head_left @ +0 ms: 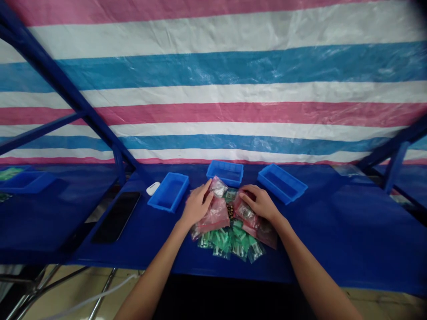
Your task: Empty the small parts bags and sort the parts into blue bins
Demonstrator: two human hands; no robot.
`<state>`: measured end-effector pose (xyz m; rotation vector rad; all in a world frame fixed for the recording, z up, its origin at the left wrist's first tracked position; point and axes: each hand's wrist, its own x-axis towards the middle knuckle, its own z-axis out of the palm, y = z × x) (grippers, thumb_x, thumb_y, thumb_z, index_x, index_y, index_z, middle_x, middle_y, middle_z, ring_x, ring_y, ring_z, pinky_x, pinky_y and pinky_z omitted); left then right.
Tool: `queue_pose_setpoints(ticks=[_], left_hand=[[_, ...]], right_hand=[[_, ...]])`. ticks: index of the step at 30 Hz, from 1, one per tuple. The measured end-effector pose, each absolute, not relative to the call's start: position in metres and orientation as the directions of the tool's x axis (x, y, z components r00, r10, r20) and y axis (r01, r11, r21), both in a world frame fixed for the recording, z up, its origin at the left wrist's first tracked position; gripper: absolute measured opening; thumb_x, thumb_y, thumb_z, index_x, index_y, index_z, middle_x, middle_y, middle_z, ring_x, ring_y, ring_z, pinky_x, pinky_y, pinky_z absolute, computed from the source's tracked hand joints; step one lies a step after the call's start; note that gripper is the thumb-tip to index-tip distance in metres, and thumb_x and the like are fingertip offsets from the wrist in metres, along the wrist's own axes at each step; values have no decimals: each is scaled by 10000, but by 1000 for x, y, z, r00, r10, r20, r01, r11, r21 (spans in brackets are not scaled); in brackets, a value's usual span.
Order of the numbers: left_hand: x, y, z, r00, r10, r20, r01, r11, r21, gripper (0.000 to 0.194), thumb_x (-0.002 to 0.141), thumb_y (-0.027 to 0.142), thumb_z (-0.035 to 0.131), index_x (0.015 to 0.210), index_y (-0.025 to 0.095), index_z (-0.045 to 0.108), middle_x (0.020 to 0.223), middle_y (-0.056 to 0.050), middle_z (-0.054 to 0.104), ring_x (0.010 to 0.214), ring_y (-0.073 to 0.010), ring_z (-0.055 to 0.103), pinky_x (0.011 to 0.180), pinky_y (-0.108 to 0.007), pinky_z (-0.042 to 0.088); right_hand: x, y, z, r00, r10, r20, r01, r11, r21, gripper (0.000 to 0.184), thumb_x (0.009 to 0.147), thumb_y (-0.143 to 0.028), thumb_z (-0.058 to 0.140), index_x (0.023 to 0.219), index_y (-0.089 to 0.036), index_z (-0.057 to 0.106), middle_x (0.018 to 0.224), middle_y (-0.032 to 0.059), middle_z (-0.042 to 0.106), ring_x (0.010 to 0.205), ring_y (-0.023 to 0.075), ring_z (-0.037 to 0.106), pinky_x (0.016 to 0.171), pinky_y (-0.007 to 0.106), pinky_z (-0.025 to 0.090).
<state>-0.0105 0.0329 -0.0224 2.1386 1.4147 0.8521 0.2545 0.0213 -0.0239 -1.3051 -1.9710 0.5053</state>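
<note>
- Striped sheeting (213,66) in pink, white and blue rises behind a blue table (340,231); clock directions below are read from the middle of the heap of bags on it, with twelve at the sheeting.
- At the centre, small brass-coloured parts (230,211) show between a left pink bag (216,214) and a right pink bag (246,214); green packets (238,242) fan out toward six.
- Toward ten, the left hand (197,206) rests on its bag, fingers loosely bent, thumb apart; whether it grips, I cannot tell.
- Toward two, the right hand (262,203) curls over the other bag; its grip is unclear too.
- Step in hand, as I judge it: handling the pink bags. Another move would call for fingertips catching thin, slippery film without dragging the packets.
- Farther out sit a left tray (169,191) at ten, a middle tray (225,171) at twelve, a right tray (283,182) at two.
- Hard to read: bag contents, blurred; several fingertips, hidden; both forearms, cut off below.
</note>
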Motion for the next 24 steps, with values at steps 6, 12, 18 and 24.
queue_pose_setpoints(ticks=[6, 12, 18, 24], left_hand=[[-24, 25, -4, 215, 935, 284, 614, -355, 705, 461, 994, 379, 306, 1387, 216, 485, 1438, -39, 479, 1363, -181, 395, 1162, -347, 282], [-39, -39, -22, 126, 952, 279, 780, -269, 564, 475, 970, 368, 408, 1431, 256, 414, 1503, -42, 385, 1405, -233, 318, 1164, -436, 282], [-31, -53, -38, 53, 959, 280, 840, -195, 507, 596, 970, 363, 403, 1519, 304, 178, 1590, -16, 162, 1462, -286, 124, 1167, -525, 234], [-13, -24, -37, 43, 961, 274, 848, -181, 499, 551, 938, 434, 457, 1465, 308, 354, 1545, -27, 302, 1440, -330, 197, 1144, -543, 264]], right_hand=[[254, 20, -24, -212, 895, 392, 637, 431, -639, 291, 915, -395, 519, 1097, -219, 662, 1168, 83, 655, 1107, 245, 589, 998, 407, 441], [256, 17, -19, -120, 866, 485, 698, 421, -579, 341, 947, -368, 475, 1225, -211, 594, 1207, 81, 637, 1146, 224, 563, 1004, 388, 434], [272, 13, -7, 20, 755, 656, 915, 251, -316, 269, 934, -323, 511, 1128, -205, 655, 1148, 94, 632, 1094, 248, 523, 955, 410, 385], [287, 11, -12, 159, 796, 584, 979, -50, -198, 340, 933, -357, 489, 1224, -226, 605, 1181, 121, 582, 1079, 295, 484, 896, 447, 328]])
